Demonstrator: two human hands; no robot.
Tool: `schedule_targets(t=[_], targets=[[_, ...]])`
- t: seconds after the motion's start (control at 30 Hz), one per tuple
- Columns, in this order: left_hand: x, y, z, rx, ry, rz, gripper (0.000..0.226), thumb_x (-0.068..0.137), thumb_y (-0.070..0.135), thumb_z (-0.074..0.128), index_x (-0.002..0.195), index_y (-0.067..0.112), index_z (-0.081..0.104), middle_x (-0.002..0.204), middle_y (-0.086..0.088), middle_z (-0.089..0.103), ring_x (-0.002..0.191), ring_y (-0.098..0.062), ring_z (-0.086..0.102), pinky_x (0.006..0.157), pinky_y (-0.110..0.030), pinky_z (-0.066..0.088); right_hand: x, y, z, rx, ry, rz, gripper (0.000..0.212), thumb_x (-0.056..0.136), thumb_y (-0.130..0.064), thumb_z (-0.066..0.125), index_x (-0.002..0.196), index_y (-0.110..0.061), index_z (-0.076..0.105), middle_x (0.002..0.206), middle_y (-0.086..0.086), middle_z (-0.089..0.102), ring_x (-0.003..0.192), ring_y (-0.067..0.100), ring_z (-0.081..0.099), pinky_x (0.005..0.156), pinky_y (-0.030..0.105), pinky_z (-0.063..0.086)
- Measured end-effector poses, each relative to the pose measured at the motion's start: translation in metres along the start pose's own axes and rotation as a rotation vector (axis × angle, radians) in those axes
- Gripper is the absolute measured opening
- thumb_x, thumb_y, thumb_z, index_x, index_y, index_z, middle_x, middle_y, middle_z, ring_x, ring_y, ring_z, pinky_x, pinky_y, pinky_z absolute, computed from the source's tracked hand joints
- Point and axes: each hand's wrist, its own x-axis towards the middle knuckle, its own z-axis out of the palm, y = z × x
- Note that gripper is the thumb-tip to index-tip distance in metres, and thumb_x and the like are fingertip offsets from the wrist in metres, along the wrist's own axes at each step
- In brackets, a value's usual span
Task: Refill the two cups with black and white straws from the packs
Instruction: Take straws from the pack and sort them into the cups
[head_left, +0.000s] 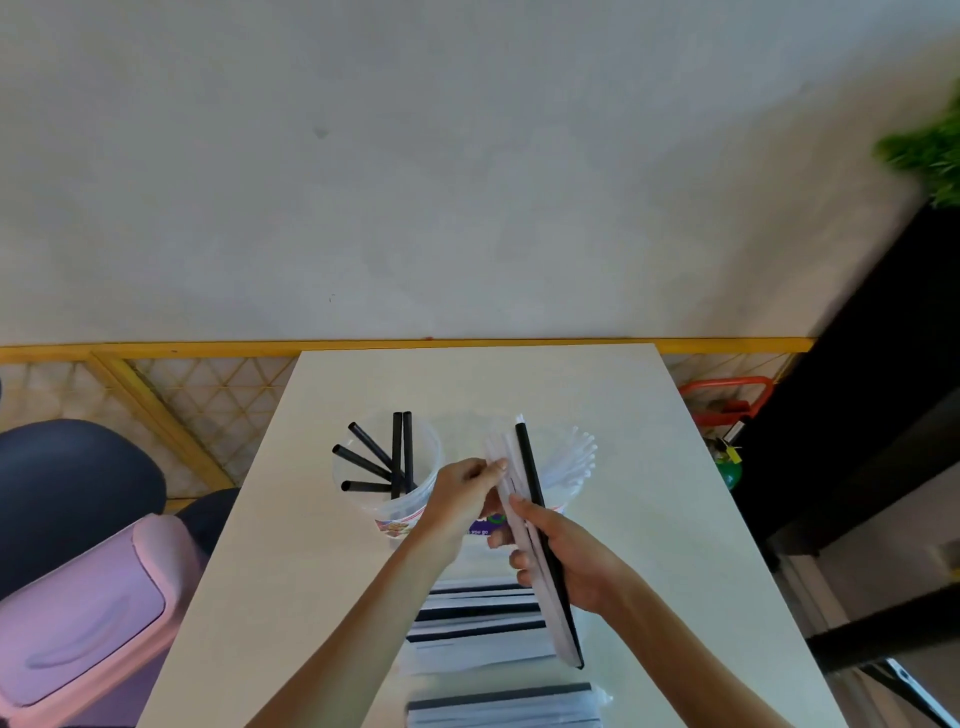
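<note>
Wrapped black straw (540, 525), white paper sleeve, gripped by both hands

White table (291, 582), two cups (363, 506), straw packs (478, 618)

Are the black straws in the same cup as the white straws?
No, the black straws stand in the left cup, and the white straws are in the right cup.
</note>
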Motion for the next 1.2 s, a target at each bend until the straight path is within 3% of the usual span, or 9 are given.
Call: schedule_targets(t=[0.23,0.37,0.5,0.63,0.7,0.77,0.9,1.03,1.2], targets=[[0.005,0.006,0.006,0.038,-0.011,0.011,0.019,0.095,0.016,0.051,0.081,0.007,0.061,0.07,-0.005,0.064,0.058,-0.014,0.061,0.052,-0.017,0.049,-0.009,-0.005,-0.01,-0.022,-0.043,0.012,0.039,0.1,-0.034,0.036,0.123,-0.01,0.057,0.096,0.011,0.071,0.065,0.017,0.066,0.062,0.025,0.053],[0.007,0.011,0.007,-0.029,0.013,-0.007,0.017,0.096,0.013,0.049,0.096,0.0,0.059,0.076,-0.006,0.068,0.054,-0.005,0.066,0.048,-0.013,0.049,-0.015,-0.007,-0.016,-0.054,-0.036,0.006,0.031,0.102,-0.033,0.034,0.114,-0.022,0.06,0.103,0.008,0.072,0.085,0.021,0.071,0.069,0.027,0.056],[0.015,0.027,0.004,-0.129,0.027,-0.012,0.017,0.097,0.011,0.047,0.104,-0.002,0.052,0.082,-0.015,0.069,0.061,-0.019,0.068,0.055,-0.028,0.057,-0.018,-0.008,-0.026,-0.015,-0.016,0.026,0.031,0.101,-0.031,0.034,0.111,-0.017,0.06,0.105,0.01,0.072,0.089,0.023,0.071,0.069,0.028,0.057],[0.034,0.071,-0.009,-0.14,0.166,0.267,0.004,0.097,0.009,0.045,0.095,0.006,0.046,0.079,-0.013,0.065,0.054,-0.01,0.066,0.052,-0.024,0.055,-0.023,-0.01,-0.041,0.002,0.033,0.026,0.032,0.098,-0.033,0.04,0.118,-0.016,0.057,0.105,0.008,0.072,0.09,0.023,0.072,0.071,0.028,0.058],[0.041,0.091,-0.015,-0.125,0.254,0.446,0.01,0.097,0.012,0.045,0.087,0.013,0.045,0.077,-0.01,0.066,0.06,-0.014,0.068,0.055,-0.027,0.056,-0.026,-0.012,-0.048,0.015,0.071,0.025,0.03,0.095,-0.033,0.047,0.119,-0.019,0.059,0.098,0.006,0.074,0.083,0.021,0.072,0.07,0.026,0.058],[0.045,0.103,-0.017,-0.091,0.309,0.632,0.014,0.098,0.016,0.045,0.084,0.019,0.044,0.078,-0.008,0.067,0.069,-0.022,0.068,0.061,-0.031,0.057,-0.028,-0.013,-0.055,0.035,0.107,0.02,0.03,0.095,-0.031,0.049,0.12,-0.019,0.06,0.081,0.004,0.074,0.061,0.015,0.066,0.061,0.023,0.055],[0.053,0.091,0.0,0.15,0.345,0.876,0.009,0.098,0.019,0.042,0.092,0.013,0.043,0.077,0.0,0.068,0.07,-0.02,0.066,0.065,-0.031,0.053,-0.029,-0.012,-0.065,0.07,0.135,0.004,0.029,0.098,-0.026,0.045,0.122,-0.02,0.06,0.053,-0.004,0.044,0.04,0.005,0.033,0.041,0.016,0.034],[0.066,0.039,0.025,0.363,0.274,0.851,0.008,0.098,0.018,0.041,0.098,0.011,0.041,0.079,0.003,0.068,0.059,-0.026,0.062,0.055,-0.031,0.047,-0.029,-0.013,-0.07,0.087,0.125,-0.004,0.029,0.099,-0.024,0.04,0.121,-0.021,0.059,0.05,-0.007,0.026,0.038,0.004,0.022,0.039,0.013,0.025],[0.079,-0.012,0.046,0.507,0.15,0.686,0.007,0.098,0.017,0.04,0.102,0.01,0.039,0.09,-0.003,0.069,0.06,-0.014,0.059,0.053,-0.009,0.041,-0.029,-0.013,-0.074,0.138,0.133,0.015,0.028,0.098,-0.024,0.041,0.12,-0.019,0.058,0.05,-0.007,0.024,0.038,0.004,0.021,0.038,0.014,0.023]])
